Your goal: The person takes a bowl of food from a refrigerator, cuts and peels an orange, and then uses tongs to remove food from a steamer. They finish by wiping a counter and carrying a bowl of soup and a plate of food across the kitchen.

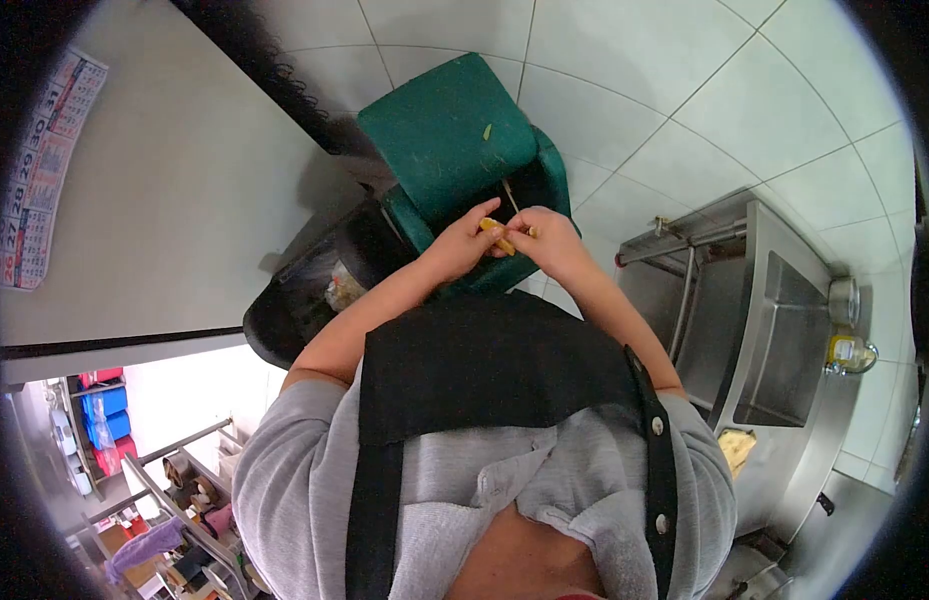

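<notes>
My left hand (464,243) is closed around a small yellow piece of produce (498,236), whose exact kind I cannot make out. Close against it, my right hand (550,240) is closed on what looks like a small knife (510,196); its thin, pale blade points up and away from me, and a bit of yellow shows by the fingers. Both hands are over the opening of a green bin (556,185). The green lid (449,130) is tipped back, with a small green scrap (487,131) on it. The bin's inside is dark.
A black bin (274,310) holding a plastic bag (342,288) stands at left, beside a pale panel with a calendar (54,170). To the right are a steel sink (784,330), a pot (843,302), a yellow-labelled bottle (844,350) and a yellow cloth (736,450). Shelving (184,480) fills the lower left.
</notes>
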`<state>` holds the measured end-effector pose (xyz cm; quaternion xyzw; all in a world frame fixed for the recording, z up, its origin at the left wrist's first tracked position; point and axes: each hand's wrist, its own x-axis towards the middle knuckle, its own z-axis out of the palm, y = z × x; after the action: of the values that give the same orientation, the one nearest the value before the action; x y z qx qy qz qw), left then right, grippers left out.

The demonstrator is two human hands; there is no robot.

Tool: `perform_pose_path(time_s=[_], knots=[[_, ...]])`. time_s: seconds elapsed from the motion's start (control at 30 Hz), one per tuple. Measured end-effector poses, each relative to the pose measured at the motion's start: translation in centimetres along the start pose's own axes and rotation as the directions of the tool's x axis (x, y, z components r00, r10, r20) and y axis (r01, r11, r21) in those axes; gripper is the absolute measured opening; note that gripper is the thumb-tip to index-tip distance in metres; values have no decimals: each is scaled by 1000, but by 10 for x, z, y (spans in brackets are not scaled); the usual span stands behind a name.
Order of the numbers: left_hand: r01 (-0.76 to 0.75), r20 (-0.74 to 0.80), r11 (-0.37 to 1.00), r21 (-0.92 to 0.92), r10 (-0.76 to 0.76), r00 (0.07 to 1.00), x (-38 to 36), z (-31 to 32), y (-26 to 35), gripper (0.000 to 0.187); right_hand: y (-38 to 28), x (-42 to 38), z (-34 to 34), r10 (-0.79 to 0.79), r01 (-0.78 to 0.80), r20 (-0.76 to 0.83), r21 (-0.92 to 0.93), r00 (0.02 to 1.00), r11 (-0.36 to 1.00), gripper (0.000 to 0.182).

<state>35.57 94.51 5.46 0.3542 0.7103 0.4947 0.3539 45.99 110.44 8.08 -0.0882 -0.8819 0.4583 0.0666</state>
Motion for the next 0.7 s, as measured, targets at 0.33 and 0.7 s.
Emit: perform_pose_path(time_s=[0.33,0.7], knots=[[120,99,914,-389,-88,991,7,-8,2,45,-7,3,8,-59,44,-178,-83,982,996,12],[152,109,945,-290,-125,986,-1,-13,0,42,-1,10,8,-36,38,-146,13,989,999,18]])
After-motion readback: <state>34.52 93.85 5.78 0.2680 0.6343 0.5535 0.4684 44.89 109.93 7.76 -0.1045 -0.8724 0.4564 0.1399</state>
